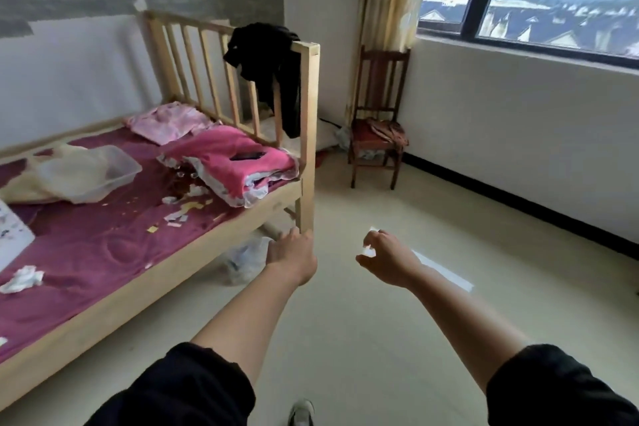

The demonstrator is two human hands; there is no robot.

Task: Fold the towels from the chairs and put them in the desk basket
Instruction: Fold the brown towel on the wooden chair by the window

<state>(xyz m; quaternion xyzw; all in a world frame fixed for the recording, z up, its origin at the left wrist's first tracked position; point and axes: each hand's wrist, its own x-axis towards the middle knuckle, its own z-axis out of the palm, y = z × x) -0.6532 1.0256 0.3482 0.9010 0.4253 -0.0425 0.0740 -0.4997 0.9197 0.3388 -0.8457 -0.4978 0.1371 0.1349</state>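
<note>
A dark wooden chair (pixel 379 86) stands in the far corner under the window. A crumpled brownish towel (pixel 387 131) lies on its red seat. Both my arms reach forward over the floor, well short of the chair. My left hand (pixel 292 254) hangs near the bed's corner post with loosely curled fingers and holds nothing. My right hand (pixel 385 258) is also empty, its fingers bent and apart. No desk or basket is in view.
A wooden bed (pixel 307 135) with a purple cover fills the left side. On it lie a pink blanket (pixel 228 162), a clear plastic bin (pixel 103 173) and paper scraps. Dark clothing (pixel 269 69) hangs on the rail. Pale floor stretches toward the chair.
</note>
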